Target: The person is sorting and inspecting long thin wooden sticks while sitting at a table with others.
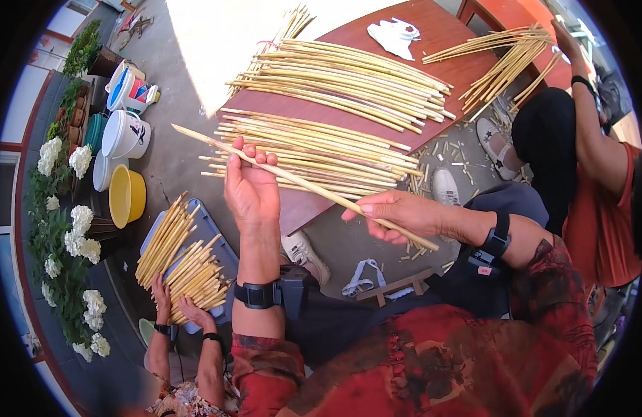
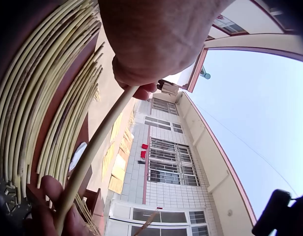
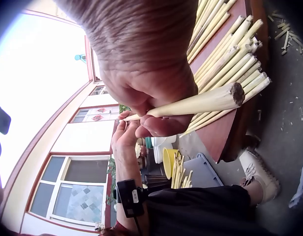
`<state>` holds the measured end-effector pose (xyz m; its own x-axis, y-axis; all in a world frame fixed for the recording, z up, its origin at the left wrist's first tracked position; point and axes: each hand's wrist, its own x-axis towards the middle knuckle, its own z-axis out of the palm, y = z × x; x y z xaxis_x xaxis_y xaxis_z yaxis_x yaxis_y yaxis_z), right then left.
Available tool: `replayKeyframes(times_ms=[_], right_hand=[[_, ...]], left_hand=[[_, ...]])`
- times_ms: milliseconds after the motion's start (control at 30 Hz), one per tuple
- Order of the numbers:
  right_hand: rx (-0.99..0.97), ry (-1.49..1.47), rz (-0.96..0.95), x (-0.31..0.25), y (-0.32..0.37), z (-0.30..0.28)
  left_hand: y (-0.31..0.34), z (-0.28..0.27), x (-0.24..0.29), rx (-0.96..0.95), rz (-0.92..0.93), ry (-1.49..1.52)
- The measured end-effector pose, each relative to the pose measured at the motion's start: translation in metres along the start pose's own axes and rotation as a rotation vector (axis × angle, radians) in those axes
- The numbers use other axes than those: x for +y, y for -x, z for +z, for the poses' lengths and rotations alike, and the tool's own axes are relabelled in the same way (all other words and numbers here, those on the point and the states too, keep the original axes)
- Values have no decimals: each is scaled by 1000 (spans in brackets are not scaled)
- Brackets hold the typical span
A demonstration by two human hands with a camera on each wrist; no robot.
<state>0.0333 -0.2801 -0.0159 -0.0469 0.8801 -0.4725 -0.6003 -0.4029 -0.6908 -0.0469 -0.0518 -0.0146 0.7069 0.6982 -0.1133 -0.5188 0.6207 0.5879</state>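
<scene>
Left hand (image 1: 255,186) and right hand (image 1: 401,213) hold one stick (image 1: 314,186); at twelve o'clock, other sticks (image 1: 348,80) lie on the bench (image 1: 442,35).

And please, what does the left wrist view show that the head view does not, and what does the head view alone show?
Only the left wrist view shows the blue sky and a barred window. Only the head view shows the yellow basin and white flowers. Both show the left hand and right hand holding one stick.
</scene>
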Motion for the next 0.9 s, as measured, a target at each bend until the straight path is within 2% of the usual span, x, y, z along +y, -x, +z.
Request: replayKeyframes(times_ms=[200,400,500,733,900], right_hand=[[-45,51,29,3,-13,2],[-93,170,64,5,-16,7],[-71,173,72,7,-18,6],[11,220,10,3,-21,11],[52,356,-26,5,-21,14]], left_hand=[[-13,-20,29,139,73,2],[-9,-27,41,126,88,21],[-3,-20,35,210,88,3],[4,-18,24,145,71,-46],[3,-19,34,196,103,-82]])
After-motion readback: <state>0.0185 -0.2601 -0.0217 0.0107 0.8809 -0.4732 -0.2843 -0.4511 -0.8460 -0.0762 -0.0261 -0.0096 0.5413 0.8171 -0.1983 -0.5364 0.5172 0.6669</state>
